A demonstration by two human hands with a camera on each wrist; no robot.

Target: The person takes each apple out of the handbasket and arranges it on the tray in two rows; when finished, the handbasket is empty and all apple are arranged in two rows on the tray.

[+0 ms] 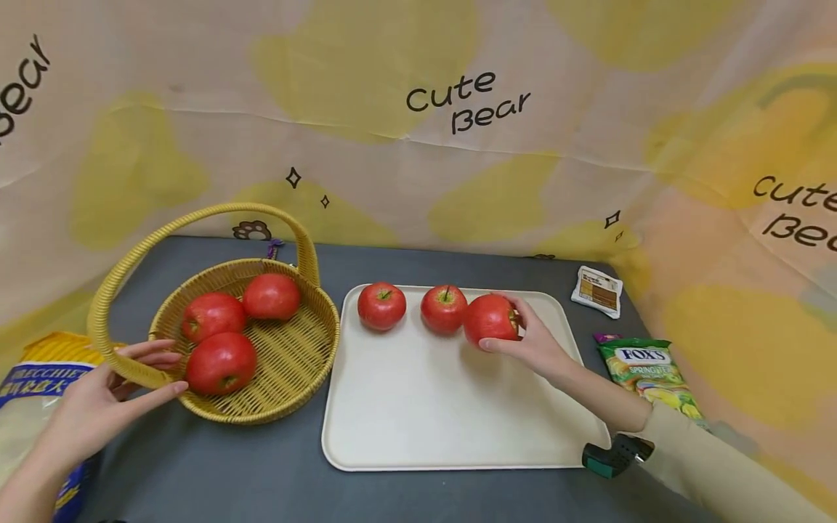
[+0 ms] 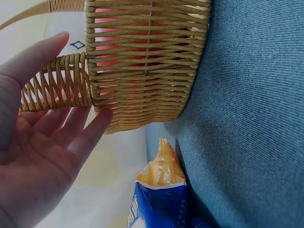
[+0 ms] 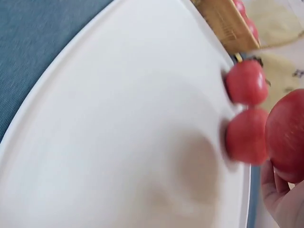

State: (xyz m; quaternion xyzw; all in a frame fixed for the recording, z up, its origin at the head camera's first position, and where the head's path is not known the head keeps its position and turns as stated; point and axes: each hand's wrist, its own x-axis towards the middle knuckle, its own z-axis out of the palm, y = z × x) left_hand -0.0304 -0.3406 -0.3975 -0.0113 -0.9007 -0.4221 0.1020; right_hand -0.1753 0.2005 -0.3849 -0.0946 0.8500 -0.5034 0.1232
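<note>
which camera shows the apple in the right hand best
The head view: the whole apple shows, with the right hand gripping it over the tray. Right wrist shows only a blurred edge. Left wrist misses it.

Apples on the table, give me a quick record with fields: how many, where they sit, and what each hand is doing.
Apples in basket: three, in the wicker basket
Apples on tray: three in a row along the far edge of the white tray
Right hand: grips the rightmost apple of the row
Left hand: fingers straight, touching the basket's near rim
Also on table: candy bag right of the tray, small white packet behind it, blue and yellow bag at far left
</note>
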